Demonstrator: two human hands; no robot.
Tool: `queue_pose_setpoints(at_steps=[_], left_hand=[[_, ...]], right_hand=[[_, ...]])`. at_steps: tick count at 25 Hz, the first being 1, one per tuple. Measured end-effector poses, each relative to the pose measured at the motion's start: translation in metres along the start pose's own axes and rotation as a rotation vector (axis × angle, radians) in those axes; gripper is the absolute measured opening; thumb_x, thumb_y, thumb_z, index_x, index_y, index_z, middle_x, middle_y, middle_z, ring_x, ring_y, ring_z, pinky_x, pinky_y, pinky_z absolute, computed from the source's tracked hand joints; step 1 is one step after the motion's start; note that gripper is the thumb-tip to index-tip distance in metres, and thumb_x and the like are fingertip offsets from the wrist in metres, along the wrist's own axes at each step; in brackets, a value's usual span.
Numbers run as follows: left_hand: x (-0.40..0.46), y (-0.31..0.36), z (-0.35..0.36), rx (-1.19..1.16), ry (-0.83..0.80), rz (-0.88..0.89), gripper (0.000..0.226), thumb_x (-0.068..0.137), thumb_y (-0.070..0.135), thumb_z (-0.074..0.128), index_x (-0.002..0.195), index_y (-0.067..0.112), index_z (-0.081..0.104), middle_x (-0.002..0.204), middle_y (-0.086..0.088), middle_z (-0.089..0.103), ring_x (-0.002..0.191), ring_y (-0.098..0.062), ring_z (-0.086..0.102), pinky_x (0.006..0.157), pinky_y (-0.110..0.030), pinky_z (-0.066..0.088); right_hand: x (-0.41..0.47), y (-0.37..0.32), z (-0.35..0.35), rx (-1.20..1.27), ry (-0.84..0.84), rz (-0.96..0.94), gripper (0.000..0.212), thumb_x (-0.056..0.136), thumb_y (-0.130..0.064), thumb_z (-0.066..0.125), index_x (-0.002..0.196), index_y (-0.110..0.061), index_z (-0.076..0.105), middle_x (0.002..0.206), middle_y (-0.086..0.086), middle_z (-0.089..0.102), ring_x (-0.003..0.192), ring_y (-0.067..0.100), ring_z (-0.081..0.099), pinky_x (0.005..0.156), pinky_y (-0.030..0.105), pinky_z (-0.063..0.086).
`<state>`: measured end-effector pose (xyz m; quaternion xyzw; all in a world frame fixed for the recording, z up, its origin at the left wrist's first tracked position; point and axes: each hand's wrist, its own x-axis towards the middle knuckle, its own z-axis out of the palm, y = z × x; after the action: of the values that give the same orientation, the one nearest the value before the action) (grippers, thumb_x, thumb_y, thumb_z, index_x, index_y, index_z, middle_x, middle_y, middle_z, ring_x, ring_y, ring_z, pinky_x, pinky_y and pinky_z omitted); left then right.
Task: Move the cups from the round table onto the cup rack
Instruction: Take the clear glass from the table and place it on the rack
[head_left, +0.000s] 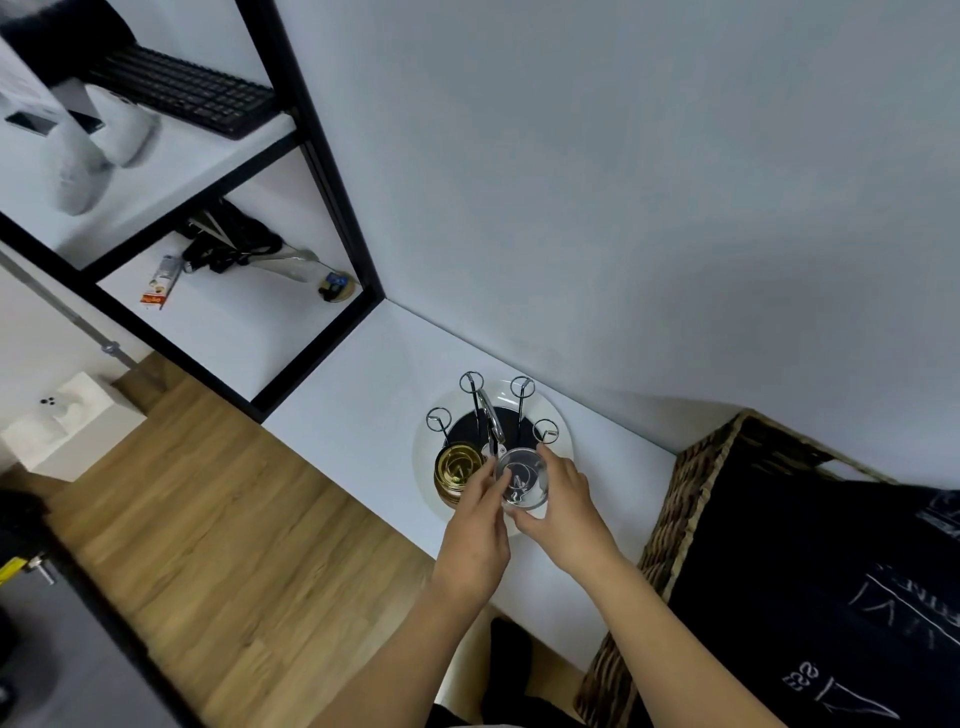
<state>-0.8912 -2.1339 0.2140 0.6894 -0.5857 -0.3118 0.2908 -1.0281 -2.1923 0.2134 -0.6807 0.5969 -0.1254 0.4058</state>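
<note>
Just below the frame's centre, a clear glass cup (521, 478) was held upside down over the cup rack (493, 447), gripped between the left hand (475, 535) and the right hand (563, 512), fingers curled round its sides. A gold cup (457, 470) was already seated on a peg beside it. The placing step was judged under way; next, the cup would need lowering onto its peg and both grips loosened.
</note>
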Motion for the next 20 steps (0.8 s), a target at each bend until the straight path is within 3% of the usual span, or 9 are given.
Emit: queue_pose_setpoints(at_steps=[2,5,12,16,20], left_hand=[[0.002,0.000,0.001,0.017,-0.017,-0.041,0.047,0.103,0.004,0.052,0.149,0.016,0.051,0.163,0.003,0.035,0.149,-0.014,0.035,0.117,-0.018,0.028],[0.005,-0.005,-0.001,0.093,-0.049,-0.073,0.042,0.104,0.014,0.055,0.146,0.018,0.055,0.161,0.004,0.041,0.145,-0.015,0.042,0.111,-0.017,0.030],[0.007,-0.010,-0.006,0.158,-0.062,-0.092,0.042,0.103,0.019,0.058,0.145,0.023,0.056,0.159,0.008,0.042,0.139,-0.013,0.048,0.105,-0.015,0.034],[0.009,-0.003,-0.019,0.146,-0.051,-0.040,0.039,0.100,0.019,0.062,0.139,0.020,0.060,0.157,0.004,0.045,0.138,-0.014,0.049,0.107,-0.021,0.040],[0.023,0.016,-0.052,0.144,0.047,0.053,0.041,0.098,0.029,0.064,0.137,0.019,0.059,0.151,0.004,0.049,0.136,-0.016,0.050,0.101,-0.025,0.043]], right_hand=[[0.001,0.003,0.004,0.001,-0.018,0.017,0.093,0.085,-0.041,0.076,0.157,-0.022,0.020,0.147,0.003,0.041,0.134,0.024,0.036,0.106,0.037,0.042],[0.000,0.005,0.011,-0.006,-0.050,0.040,0.093,0.088,-0.043,0.073,0.158,-0.019,0.017,0.151,0.004,0.038,0.138,0.023,0.034,0.108,0.035,0.040],[0.000,0.002,0.012,-0.039,-0.100,0.034,0.097,0.088,-0.043,0.072,0.159,-0.020,0.011,0.155,0.003,0.033,0.141,0.022,0.032,0.108,0.033,0.038],[-0.007,-0.005,0.005,-0.058,-0.130,0.038,0.101,0.087,-0.044,0.073,0.160,-0.022,0.007,0.155,0.004,0.031,0.138,0.025,0.033,0.107,0.036,0.040],[-0.012,-0.025,-0.018,-0.111,-0.007,-0.032,0.083,0.091,-0.047,0.067,0.157,-0.021,0.022,0.152,0.002,0.033,0.135,0.028,0.039,0.103,0.041,0.045]])
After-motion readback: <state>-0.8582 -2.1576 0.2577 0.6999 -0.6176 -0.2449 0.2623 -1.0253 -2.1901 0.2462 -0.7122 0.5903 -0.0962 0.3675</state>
